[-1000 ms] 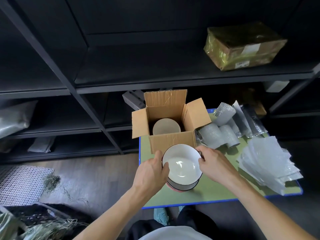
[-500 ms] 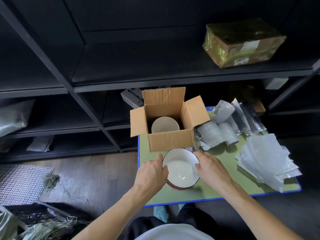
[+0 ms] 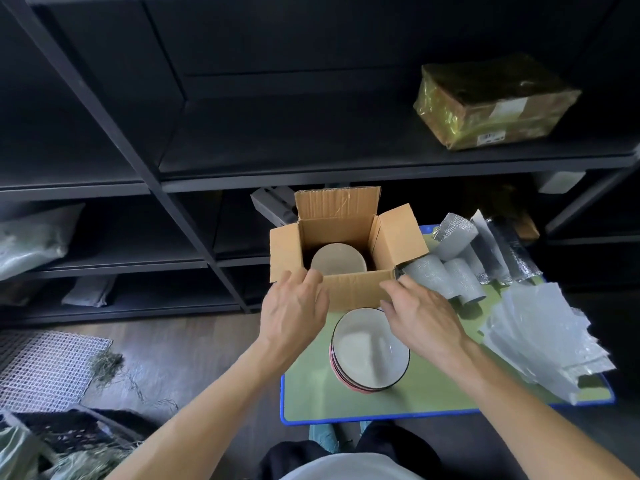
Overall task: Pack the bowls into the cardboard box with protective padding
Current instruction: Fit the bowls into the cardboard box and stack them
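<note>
room: dark shelving (image 3: 311,140) behind, a gold-wrapped parcel (image 3: 491,102) on one shelf.
surface: small green table (image 3: 311,393) with a blue edge, everything I need is on it.
cardboard box (image 3: 356,292): far side of the table, flaps up and out, open top.
padding: pile of clear sheets (image 3: 540,334) at my right; grey rolls (image 3: 446,275) just beside the box's right wall.
stack of bowls (image 3: 367,351): on the table, just in front of the box's near wall, nested, rims up.
bowl in box (image 3: 337,259): one already inside, towards the near wall. I see no padding over it.
left hand (image 3: 294,310): at the near-left corner, fingers relaxed and spread, gripping nothing. Tips look to be on the cardboard.
right hand (image 3: 422,313): at the near-right corner, fingers straight, empty. Contact with the box: can't tell.
step: my read, squaring or steadying the box before the next layer.
how: hold both near corners, keep the flaps splayed, don't nudge the stack behind my wrists.
next: lay a sheet on the packed bowl before another one goes in, no rim on rim.
risk: box slides towards the shelf if I push.
</note>
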The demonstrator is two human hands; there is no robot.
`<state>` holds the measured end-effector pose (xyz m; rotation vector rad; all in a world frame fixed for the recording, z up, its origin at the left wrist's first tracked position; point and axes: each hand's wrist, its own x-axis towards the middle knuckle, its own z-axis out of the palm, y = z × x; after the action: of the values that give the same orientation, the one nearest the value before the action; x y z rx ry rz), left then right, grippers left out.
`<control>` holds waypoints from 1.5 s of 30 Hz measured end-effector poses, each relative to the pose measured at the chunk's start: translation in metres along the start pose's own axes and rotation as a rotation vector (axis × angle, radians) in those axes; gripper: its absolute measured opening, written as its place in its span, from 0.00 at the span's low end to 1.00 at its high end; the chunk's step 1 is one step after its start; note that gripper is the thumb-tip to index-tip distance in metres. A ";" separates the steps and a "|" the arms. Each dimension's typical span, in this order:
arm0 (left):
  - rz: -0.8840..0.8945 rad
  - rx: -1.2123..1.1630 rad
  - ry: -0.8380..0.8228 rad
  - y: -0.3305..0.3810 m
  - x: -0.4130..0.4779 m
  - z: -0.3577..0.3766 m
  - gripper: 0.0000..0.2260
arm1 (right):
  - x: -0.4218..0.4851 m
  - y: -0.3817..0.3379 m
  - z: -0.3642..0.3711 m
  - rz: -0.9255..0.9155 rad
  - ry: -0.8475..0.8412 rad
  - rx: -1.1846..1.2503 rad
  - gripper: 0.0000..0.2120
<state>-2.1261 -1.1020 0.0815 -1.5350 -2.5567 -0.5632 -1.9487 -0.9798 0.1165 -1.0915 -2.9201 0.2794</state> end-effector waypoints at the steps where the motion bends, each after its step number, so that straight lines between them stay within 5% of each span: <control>1: -0.006 0.007 0.010 -0.003 0.006 0.001 0.09 | 0.007 -0.002 -0.003 -0.017 0.010 0.003 0.12; 16: -0.101 0.077 -0.156 -0.023 0.039 0.027 0.35 | 0.111 -0.012 0.022 0.001 -0.192 0.007 0.16; 30: -0.157 0.068 -0.067 -0.017 0.038 0.030 0.35 | 0.168 -0.023 0.041 0.113 -0.535 -0.105 0.17; 40: -0.186 0.115 -0.066 -0.015 0.037 0.032 0.39 | 0.181 -0.030 0.062 0.171 -0.475 -0.197 0.28; 45: -0.193 0.071 -0.110 -0.015 0.037 0.032 0.40 | 0.184 -0.028 0.064 0.145 -0.435 -0.230 0.21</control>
<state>-2.1541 -1.0655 0.0580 -1.3414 -2.7958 -0.4120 -2.1107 -0.8906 0.0491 -1.4413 -3.3237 0.2078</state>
